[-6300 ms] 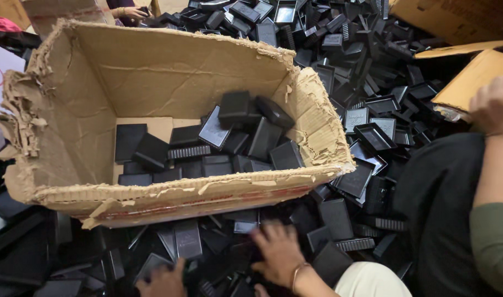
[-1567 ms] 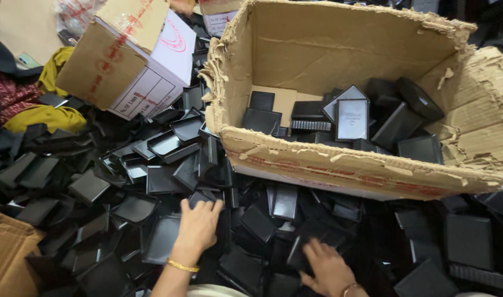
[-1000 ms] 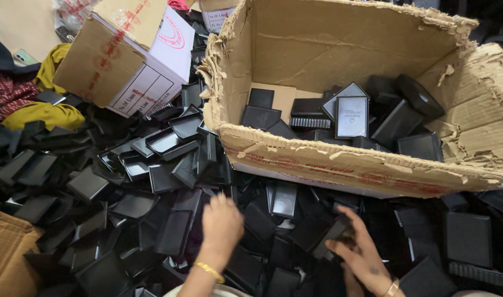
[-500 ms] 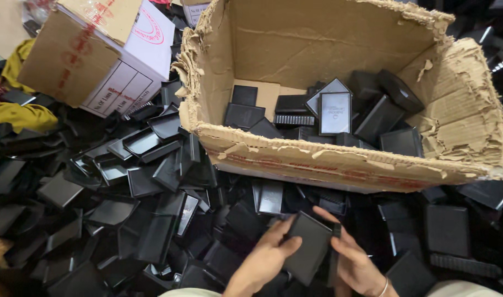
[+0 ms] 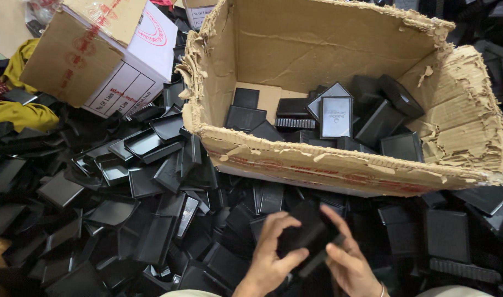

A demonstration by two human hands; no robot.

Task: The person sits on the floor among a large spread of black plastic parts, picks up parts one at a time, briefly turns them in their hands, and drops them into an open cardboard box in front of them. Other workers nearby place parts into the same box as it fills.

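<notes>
Black plastic case (image 5: 306, 237), low in the head view, pinched between left hand (image 5: 269, 263) and right hand (image 5: 347, 264), fingers clamped on its edges, above the heap of black trays (image 5: 147, 181), just before the torn cardboard box (image 5: 339, 165). Likely to slip if loosely gripped, vanishing among identical pieces.

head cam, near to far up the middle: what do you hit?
Both hands, left hand and right hand, on a black case → loose black trays on the floor → torn front wall of the open cardboard box → black cases inside it → the box's back wall.
</notes>
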